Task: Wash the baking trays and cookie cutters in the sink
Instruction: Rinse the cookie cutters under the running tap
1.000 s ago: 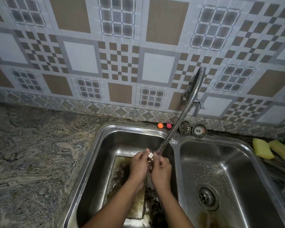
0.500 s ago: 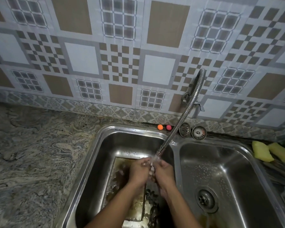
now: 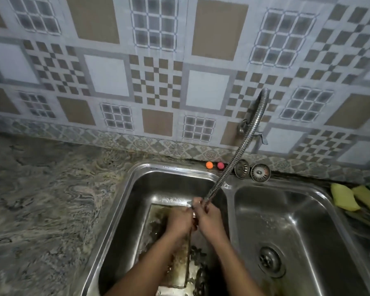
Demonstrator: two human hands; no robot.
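Both hands meet in the left sink basin (image 3: 137, 189), just under the spout of the flexible tap hose (image 3: 239, 150), where water runs. My left hand (image 3: 178, 222) and my right hand (image 3: 210, 216) press together, fingers curled round a small metal cookie cutter (image 3: 193, 215), which is mostly hidden between them. Beneath the hands lies a greasy rectangular baking tray (image 3: 156, 212) on the basin floor. More dark cookie cutters (image 3: 199, 255) sit beside the tray's right edge.
The right basin (image 3: 308, 221) holds only its drain (image 3: 269, 261). Two sink strainers (image 3: 251, 170) and two small orange and pink balls (image 3: 214, 165) sit on the back ledge. Yellow sponges (image 3: 344, 196) lie at the far right. Granite counter (image 3: 41, 210) spreads left.
My hands have stayed together under the running water, sinking slightly below the spout and shifting against each other round the small piece.
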